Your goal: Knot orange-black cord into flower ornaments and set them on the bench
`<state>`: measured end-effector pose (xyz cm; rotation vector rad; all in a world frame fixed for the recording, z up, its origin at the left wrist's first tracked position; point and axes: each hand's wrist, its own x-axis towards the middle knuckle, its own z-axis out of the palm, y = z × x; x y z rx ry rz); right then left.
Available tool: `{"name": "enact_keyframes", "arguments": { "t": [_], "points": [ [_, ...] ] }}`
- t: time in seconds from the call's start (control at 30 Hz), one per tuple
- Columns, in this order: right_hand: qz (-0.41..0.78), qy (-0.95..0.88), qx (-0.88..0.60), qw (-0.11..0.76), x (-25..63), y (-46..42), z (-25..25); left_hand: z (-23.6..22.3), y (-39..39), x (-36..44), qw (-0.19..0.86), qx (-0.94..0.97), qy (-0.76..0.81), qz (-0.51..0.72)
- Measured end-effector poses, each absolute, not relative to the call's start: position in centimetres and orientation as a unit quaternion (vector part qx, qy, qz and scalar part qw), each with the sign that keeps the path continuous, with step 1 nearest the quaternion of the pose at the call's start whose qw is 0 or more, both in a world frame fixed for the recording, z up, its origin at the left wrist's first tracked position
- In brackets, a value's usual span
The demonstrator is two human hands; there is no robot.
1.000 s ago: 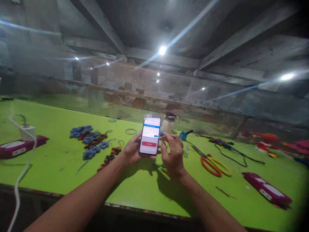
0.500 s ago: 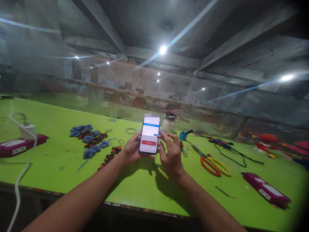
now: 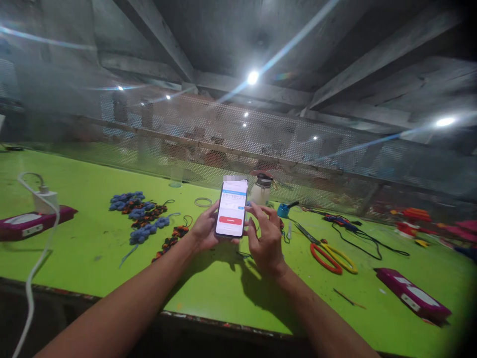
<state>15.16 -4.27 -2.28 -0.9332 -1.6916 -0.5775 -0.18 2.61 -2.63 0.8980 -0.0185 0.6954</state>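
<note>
My left hand (image 3: 204,227) is closed around the left side and bottom of a smartphone (image 3: 230,208), held upright over the green table. Its lit screen shows a blue bar, large digits and a red button. At the phone's right edge is my right hand (image 3: 265,237), fingers bent and apart with nothing in them. One fingertip is at the screen's edge; whether it touches I cannot tell. Left of the phone lie blue knotted cord pieces (image 3: 143,231) and black-and-orange cord pieces (image 3: 169,244). Scissors (image 3: 328,254) with one red and one yellow handle lie right of my right hand.
Purple power strips lie at left (image 3: 67,214) and right (image 3: 413,295); a white charger (image 3: 45,203) with its cable is in the left one. Behind the phone stand a dark-lidded bottle (image 3: 261,190) and a turquoise pot (image 3: 283,211). A perforated metal screen (image 3: 208,134) runs along the back.
The phone's screen has changed: large digits now show below the blue bar, and the red button is brighter. Both hands stay nearly in place, and the view has shifted very slightly.
</note>
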Motion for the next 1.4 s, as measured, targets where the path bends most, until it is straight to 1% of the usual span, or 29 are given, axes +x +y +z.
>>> {"name": "enact_keyframes", "arguments": {
  "t": [0.13, 0.27, 0.4, 0.77, 0.97, 1.4],
  "points": [
    [-0.241, -0.698, -0.394, 0.548, 15.3, -4.2, -2.2, -2.6, 2.6, -0.2, 0.843, 0.427, 0.0, 0.328],
    [-0.236, -0.667, -0.429, 0.561, 15.6, -3.8, -2.2, -2.6, 2.7, -0.3, 0.846, 0.428, 0.014, 0.316],
    [-0.205, -0.648, -0.463, 0.57, 16.1, -3.1, -2.3, -2.6, 2.7, -0.2, 0.851, 0.419, 0.017, 0.317],
    [-0.122, -0.68, -0.469, 0.551, 16.1, -2.6, -2.7, -2.4, 2.6, -0.2, 0.857, 0.419, -0.008, 0.301],
    [-0.112, -0.694, -0.472, 0.531, 15.9, -2.6, -2.8, -2.4, 2.6, -0.1, 0.856, 0.416, -0.015, 0.307],
    [-0.11, -0.702, -0.469, 0.525, 16.1, -2.5, -2.9, -2.6, 2.8, -0.2, 0.86, 0.412, -0.021, 0.299]
  ]
}}
